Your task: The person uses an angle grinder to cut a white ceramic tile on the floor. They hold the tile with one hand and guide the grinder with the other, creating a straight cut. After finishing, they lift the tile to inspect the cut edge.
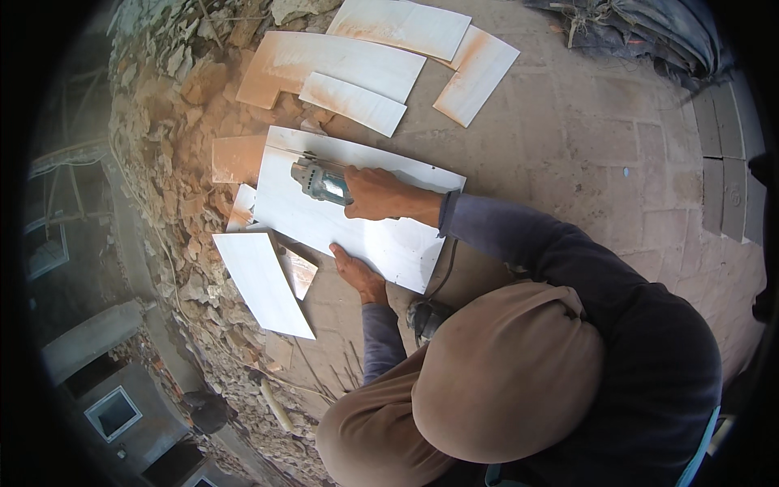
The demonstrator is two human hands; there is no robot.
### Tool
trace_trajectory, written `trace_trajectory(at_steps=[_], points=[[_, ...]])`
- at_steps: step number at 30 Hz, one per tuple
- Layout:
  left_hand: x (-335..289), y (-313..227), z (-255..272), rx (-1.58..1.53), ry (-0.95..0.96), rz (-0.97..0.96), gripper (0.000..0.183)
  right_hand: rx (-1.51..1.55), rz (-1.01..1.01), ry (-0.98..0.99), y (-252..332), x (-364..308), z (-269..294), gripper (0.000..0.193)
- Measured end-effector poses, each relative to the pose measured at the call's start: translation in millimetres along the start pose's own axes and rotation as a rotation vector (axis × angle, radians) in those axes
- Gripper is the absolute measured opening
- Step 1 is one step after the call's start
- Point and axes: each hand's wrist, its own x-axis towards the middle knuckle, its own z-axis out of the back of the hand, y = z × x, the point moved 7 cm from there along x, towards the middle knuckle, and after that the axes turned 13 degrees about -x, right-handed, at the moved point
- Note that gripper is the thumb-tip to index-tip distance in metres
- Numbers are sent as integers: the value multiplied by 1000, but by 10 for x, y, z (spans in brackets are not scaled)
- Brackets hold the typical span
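Note:
My right hand is closed round the body of an angle grinder, which has a grey metal head and a teal casing. The grinder is over the upper left part of a large white tile, beside a thin dusty line along its far edge. At the tile's near edge, my left hand grips it, with one digit lying on top and the other fingers partly hidden. A dark cord runs down from beneath my right wrist past the tile's right end. The grinder's disc is hard to make out.
Cut white tile pieces coated with orange dust lie beyond the tile. Another offcut leans at the near left. Broken rubble borders the left side. Brick paving extends right, toward dark sheeting and grey blocks.

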Motion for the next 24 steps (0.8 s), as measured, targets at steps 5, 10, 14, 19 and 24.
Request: trace_trajectory(at_steps=[5,10,14,19,24], points=[[20,21,28,-18,-3,19,68,-8,-1,-3,-23,-72,18,59],[5,-7,30,17,-10,-17,69,1,-8,4,-28,-164,67,59],[-7,-25,12,13,-35,-1,68,17,-46,47,-44,-261,111,56],[-45,-57,-32,47,-42,-40,66,24,-57,41,-80,-342,127,54],[-19,-49,-42,21,6,-23,65,28,-61,54,-148,-430,88,53]])
